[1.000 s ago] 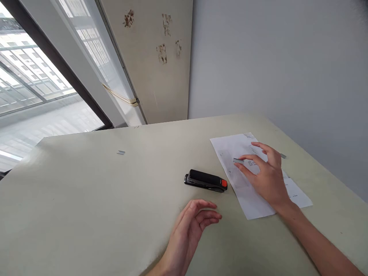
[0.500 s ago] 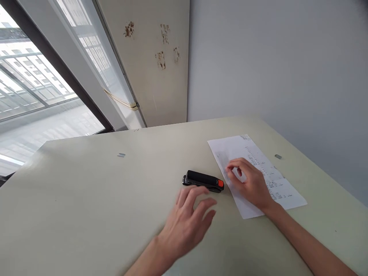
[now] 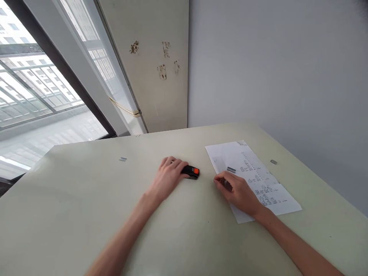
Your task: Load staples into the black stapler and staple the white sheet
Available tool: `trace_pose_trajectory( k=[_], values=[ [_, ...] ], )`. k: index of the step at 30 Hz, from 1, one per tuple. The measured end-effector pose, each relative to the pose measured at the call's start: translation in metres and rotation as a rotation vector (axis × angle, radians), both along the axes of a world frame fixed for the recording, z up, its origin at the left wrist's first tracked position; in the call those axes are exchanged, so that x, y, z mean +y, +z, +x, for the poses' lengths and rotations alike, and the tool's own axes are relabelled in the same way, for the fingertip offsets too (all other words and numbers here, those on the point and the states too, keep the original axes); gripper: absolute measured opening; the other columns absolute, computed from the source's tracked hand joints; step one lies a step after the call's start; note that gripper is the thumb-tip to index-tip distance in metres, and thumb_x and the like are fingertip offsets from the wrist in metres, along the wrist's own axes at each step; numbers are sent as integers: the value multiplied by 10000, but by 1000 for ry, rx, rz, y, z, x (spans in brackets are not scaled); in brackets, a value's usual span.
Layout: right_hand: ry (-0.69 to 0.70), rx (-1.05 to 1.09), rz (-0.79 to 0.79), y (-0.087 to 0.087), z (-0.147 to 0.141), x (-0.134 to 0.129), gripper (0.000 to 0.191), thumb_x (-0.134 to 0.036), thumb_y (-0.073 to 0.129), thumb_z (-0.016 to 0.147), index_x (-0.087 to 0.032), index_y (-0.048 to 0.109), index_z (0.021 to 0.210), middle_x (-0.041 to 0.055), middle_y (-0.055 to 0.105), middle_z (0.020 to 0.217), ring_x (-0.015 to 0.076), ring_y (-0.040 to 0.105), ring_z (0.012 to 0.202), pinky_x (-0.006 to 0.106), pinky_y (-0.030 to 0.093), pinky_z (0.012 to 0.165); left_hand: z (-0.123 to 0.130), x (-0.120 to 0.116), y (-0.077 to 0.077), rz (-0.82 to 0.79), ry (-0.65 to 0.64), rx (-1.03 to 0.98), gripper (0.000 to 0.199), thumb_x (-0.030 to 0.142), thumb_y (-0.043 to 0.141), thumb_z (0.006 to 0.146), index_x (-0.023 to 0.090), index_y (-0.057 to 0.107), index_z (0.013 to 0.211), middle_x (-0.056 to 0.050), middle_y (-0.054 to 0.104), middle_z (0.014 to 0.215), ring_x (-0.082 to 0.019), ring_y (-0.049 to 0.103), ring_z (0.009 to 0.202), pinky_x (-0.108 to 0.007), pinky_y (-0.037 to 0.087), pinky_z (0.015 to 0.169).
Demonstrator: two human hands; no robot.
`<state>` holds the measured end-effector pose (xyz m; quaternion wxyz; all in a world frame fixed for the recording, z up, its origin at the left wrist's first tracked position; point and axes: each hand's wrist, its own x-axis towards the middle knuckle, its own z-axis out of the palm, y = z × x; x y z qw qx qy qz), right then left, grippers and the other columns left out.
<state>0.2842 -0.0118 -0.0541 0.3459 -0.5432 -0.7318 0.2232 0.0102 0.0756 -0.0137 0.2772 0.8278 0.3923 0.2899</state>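
Observation:
A black stapler (image 3: pixel 190 171) with an orange-red patch at its right end lies on the table. My left hand (image 3: pixel 169 172) is wrapped over its left part, with the fingers closed round it and hiding that end. My right hand (image 3: pixel 235 191) rests over the left edge of a printed sheet of paper (image 3: pixel 221 151). Its thumb and fingertips are pressed together; whether anything small is between them cannot be seen. Just beyond those fingers a short grey strip of staples (image 3: pixel 231 169) lies on the paper.
On the pale table (image 3: pixel 86 199), another small staple strip (image 3: pixel 123 159) lies at the far left. A small grey metal piece (image 3: pixel 273 161) is right of the paper. Behind stand a stained cabinet panel (image 3: pixel 161 96) and a grey wall (image 3: pixel 258 69); a window is at left.
My left hand has reached forward and left, closed on the stapler and shifted it left. My right hand has moved slightly left and nearer, uncovering the staple strip on the paper.

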Motion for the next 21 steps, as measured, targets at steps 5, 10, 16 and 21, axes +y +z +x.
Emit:
trace_pose_trajectory(
  k=[5,10,16,21],
  values=[
    [49,-13,-6,4,-4,0,281,-423,447,1098,-257,610,940,32,703,846,199,634,710,341,543,659,-67,49,0,158,175,297,419,562,537,1021,250,699,1248,-135,716,1159,-359,513,1113,-498,371,1058],
    [56,11,-37,4,-4,1,250,-383,475,1093,-250,626,945,21,698,857,188,630,717,333,532,670,-110,90,-1,216,283,381,483,572,503,1023,199,673,1279,-166,703,1182,-370,471,1165,-524,350,1076],
    [64,24,-66,2,-4,3,216,-353,514,1079,-247,646,944,14,700,869,181,639,739,321,528,680,-135,115,-4,319,375,435,433,491,524,1031,206,656,1330,-177,662,1268,-402,424,1296,-636,211,1171],
    [55,35,-59,0,-8,1,213,-337,500,1080,-245,640,948,31,701,882,182,629,737,312,512,654,-117,89,-18,434,437,405,522,481,479,1064,226,496,1520,-203,418,1602,-415,251,1540,-650,180,1243]
  ],
)
